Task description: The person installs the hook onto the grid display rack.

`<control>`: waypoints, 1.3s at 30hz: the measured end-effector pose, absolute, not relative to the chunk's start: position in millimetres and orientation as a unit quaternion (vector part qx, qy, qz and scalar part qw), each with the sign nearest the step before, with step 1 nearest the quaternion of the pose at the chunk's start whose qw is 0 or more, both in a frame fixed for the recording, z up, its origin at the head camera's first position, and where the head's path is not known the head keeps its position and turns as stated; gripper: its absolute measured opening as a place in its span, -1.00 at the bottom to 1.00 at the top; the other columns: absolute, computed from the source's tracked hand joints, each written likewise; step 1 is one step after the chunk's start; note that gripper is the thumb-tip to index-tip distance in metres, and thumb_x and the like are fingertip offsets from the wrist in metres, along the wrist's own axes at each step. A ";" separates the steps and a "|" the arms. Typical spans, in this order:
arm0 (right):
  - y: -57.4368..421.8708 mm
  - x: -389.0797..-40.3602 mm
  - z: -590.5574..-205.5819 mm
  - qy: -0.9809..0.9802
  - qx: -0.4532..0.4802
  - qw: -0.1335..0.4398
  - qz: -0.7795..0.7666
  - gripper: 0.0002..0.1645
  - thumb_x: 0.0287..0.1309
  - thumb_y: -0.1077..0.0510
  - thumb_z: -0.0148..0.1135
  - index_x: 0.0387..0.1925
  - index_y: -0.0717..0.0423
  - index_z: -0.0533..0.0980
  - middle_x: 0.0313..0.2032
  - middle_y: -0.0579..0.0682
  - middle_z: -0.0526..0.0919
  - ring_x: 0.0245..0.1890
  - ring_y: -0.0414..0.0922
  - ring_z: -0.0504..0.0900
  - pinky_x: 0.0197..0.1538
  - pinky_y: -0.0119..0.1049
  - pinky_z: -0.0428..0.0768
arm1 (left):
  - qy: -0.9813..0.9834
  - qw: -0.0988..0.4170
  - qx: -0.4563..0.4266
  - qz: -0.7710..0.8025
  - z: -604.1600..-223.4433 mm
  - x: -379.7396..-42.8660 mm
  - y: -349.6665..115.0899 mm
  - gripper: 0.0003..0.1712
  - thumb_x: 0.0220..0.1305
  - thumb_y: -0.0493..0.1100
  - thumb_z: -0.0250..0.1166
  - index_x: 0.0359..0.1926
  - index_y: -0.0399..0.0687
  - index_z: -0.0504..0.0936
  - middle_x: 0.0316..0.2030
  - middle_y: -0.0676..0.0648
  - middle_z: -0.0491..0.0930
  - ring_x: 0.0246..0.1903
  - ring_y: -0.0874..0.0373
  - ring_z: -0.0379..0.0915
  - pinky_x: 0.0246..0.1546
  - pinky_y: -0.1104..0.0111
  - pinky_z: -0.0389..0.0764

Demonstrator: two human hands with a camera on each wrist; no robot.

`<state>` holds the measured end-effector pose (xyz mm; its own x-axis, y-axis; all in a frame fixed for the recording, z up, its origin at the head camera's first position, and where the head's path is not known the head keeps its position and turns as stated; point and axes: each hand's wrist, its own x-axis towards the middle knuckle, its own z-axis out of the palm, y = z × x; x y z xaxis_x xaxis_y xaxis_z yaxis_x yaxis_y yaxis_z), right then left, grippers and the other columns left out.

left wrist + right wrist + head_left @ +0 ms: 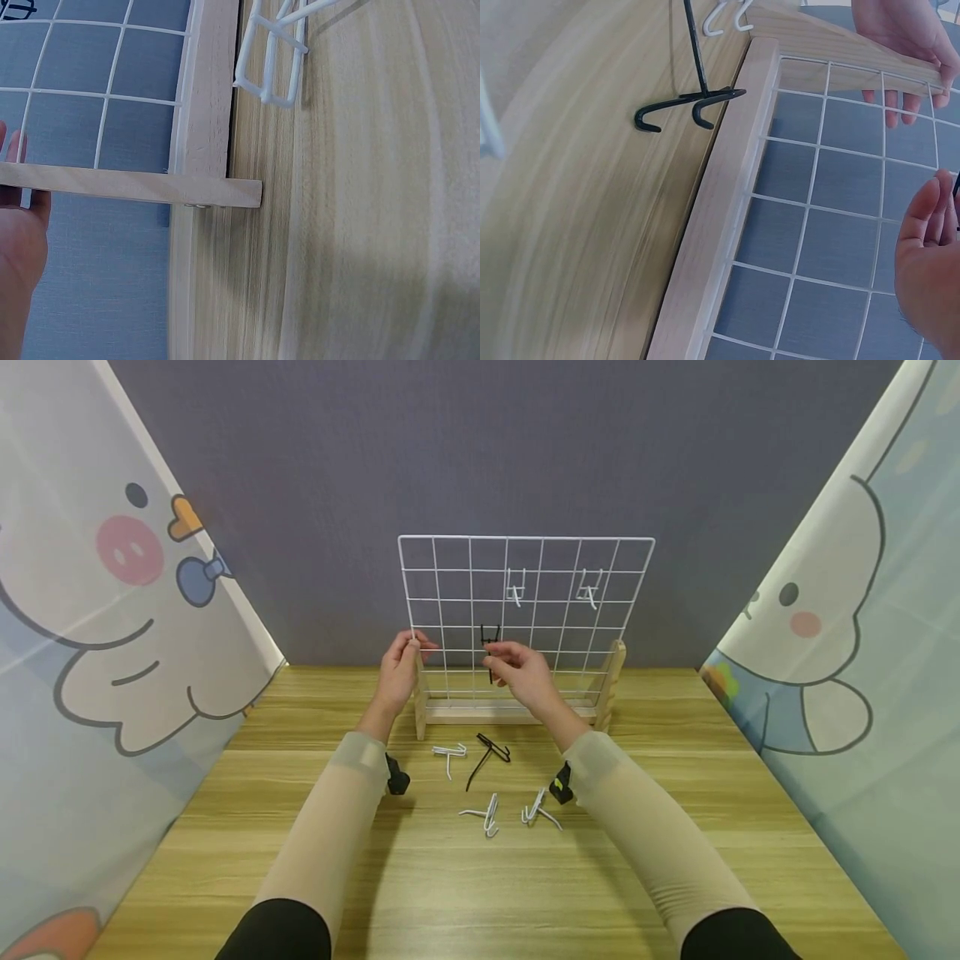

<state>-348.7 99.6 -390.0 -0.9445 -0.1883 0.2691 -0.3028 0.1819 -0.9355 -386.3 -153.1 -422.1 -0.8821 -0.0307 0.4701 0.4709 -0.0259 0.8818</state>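
A white wire grid panel (472,600) stands upright in a wooden stand (480,716). My left hand (397,675) grips the top of the stand's left post beside the grid edge, its fingers reaching behind, as the right wrist view also shows. Before the lower middle of the grid, my right hand (525,675) pinches a black wire hook (491,642) between thumb and fingers. The hook's two prongs point up against the wires; fingers hide part of its stem. Higher on the grid hang two white hooks, one near the middle (515,592) and another farther right (588,592).
Loose on the wooden table (645,860), in front of the stand, lie a black hook (491,746) and three white hooks, at the left (450,751), front (491,814) and right (534,810). A dark wall (300,485) rises behind the grid, with printed cartoon panels either side.
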 end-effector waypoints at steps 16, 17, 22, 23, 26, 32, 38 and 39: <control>111.5 -342.8 -392.0 -0.763 0.164 0.058 0.623 -0.63 0.55 0.10 0.36 0.28 0.07 0.67 -0.13 0.06 0.80 -0.17 0.09 0.74 -0.01 0.05 0.82 | -0.676 0.184 -0.164 -0.694 -421.7 -385.1 -152.8 -0.67 0.77 -0.24 -0.08 0.12 -0.48 0.48 0.09 -0.61 0.63 0.12 -0.20 0.69 0.09 0.42 0.62; 113.4 -341.9 -392.4 -0.763 0.163 0.059 0.623 -0.64 0.55 0.10 0.36 0.27 0.08 0.68 -0.12 0.07 0.80 -0.18 0.07 0.74 -0.01 0.05 0.82 | -0.678 0.185 -0.164 -0.693 -421.7 -385.2 -152.7 -0.67 0.77 -0.24 -0.08 0.12 -0.47 0.48 0.09 -0.59 0.64 0.12 -0.19 0.69 0.09 0.42 0.63; 124.8 -335.0 -395.4 -0.768 0.166 0.057 0.616 -0.64 0.54 0.10 0.37 0.24 0.13 0.68 -0.11 0.09 0.80 -0.23 -0.01 0.72 -0.07 -0.07 0.82 | -0.678 0.190 -0.162 -0.691 -421.6 -385.3 -152.5 -0.68 0.76 -0.25 -0.08 0.13 -0.48 0.49 0.04 -0.47 0.72 0.13 -0.23 0.69 0.10 0.40 0.64; 127.4 -333.4 -396.8 -0.770 0.167 0.055 0.614 -0.63 0.54 0.10 0.37 0.24 0.15 0.67 -0.13 0.06 0.80 -0.24 -0.01 0.72 -0.09 -0.10 0.82 | -0.678 0.190 -0.162 -0.692 -421.8 -385.6 -152.5 -0.68 0.76 -0.26 -0.08 0.13 -0.48 0.49 0.04 -0.45 0.72 0.14 -0.27 0.68 0.10 0.40 0.64; 135.5 -325.1 -400.9 -0.777 0.170 0.038 0.605 -0.62 0.54 0.10 0.36 0.24 0.21 0.66 -0.19 -0.06 0.77 -0.23 0.04 0.74 -0.11 -0.14 0.81 | -0.679 0.187 -0.163 -0.690 -422.4 -385.1 -152.5 -0.67 0.76 -0.25 -0.09 0.14 -0.48 0.48 0.04 -0.45 0.72 0.17 -0.34 0.65 0.10 0.40 0.63; 153.5 -305.1 -416.1 -0.793 0.179 -0.017 0.582 -0.61 0.53 0.15 0.36 0.21 0.31 0.64 -0.19 -0.02 0.76 -0.23 0.01 0.72 -0.13 -0.26 0.79 | -0.677 0.186 -0.165 -0.693 -423.1 -385.5 -153.3 -0.66 0.76 -0.24 -0.09 0.14 -0.49 0.48 0.07 -0.56 0.66 0.11 -0.19 0.70 0.09 0.40 0.64; 178.0 -284.1 -433.9 -0.818 0.187 -0.064 0.540 -0.61 0.53 0.14 0.36 0.19 0.34 0.64 -0.20 0.22 0.75 -0.29 -0.08 0.69 -0.22 -0.24 0.77 | -0.672 0.179 -0.165 -0.699 -420.9 -383.9 -153.9 -0.66 0.76 -0.24 -0.07 0.15 -0.49 0.48 -0.09 -0.07 0.77 0.12 -0.12 0.68 0.26 0.21 0.65; 182.6 -280.1 -436.0 -0.819 0.190 -0.072 0.536 -0.62 0.52 0.15 0.36 0.18 0.35 0.64 -0.17 0.29 0.75 -0.29 -0.08 0.70 -0.22 -0.23 0.77 | -0.670 0.177 -0.166 -0.702 -420.7 -383.7 -153.7 -0.66 0.76 -0.24 -0.07 0.16 -0.50 0.48 -0.12 0.05 0.75 0.12 -0.12 0.68 0.33 0.11 0.64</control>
